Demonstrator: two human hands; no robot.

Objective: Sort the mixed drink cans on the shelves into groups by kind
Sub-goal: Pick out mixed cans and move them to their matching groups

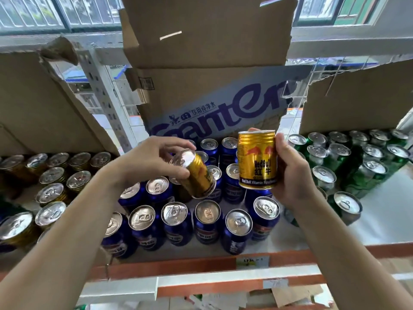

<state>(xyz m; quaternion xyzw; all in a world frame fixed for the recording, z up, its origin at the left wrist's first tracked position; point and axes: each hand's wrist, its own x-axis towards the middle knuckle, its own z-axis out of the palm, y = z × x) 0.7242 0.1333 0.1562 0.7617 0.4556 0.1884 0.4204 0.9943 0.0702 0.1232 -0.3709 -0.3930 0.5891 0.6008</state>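
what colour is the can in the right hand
Gold, with red bulls on it, seen in the head view: can in the right hand.

A shop or stockroom is indicated. A white shelf board (380,220) with an orange steel front rail (178,266) is carried on a perforated grey metal upright (105,104), and small handwritten paper labels (252,262) are stuck to the rail. The shelf is stocked in bulk with short gold metal drink cans (53,175), blue metal drink cans (207,222) and green metal drink cans (368,171). Torn brown cardboard cartons (201,97) are stood behind the stock, and barred windows (33,12) are seen beyond.
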